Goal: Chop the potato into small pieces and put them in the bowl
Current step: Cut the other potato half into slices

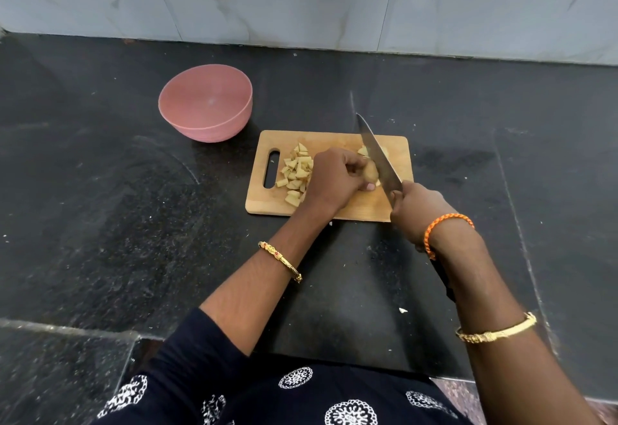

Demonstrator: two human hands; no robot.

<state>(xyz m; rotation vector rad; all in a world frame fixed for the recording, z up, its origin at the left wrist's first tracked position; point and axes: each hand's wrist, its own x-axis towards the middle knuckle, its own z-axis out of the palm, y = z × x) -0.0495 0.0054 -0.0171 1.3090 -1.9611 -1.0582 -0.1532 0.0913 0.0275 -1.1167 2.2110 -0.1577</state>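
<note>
— How many of each thing?
— One knife, gripped by the right hand; one potato at centre frame, left hand curled round it; one cutting board.
— Around them?
— One pink bowl, upper left; one heap of cut pieces, left of the hand.

Left hand hides most of potato; knife handle buried in right hand; few pcs behind blade.

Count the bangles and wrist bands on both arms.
3. A gold bangle on the left forearm; an orange braided band at the right wrist; a second gold bangle further up the right forearm. More could be hidden under the left sleeve.
</note>
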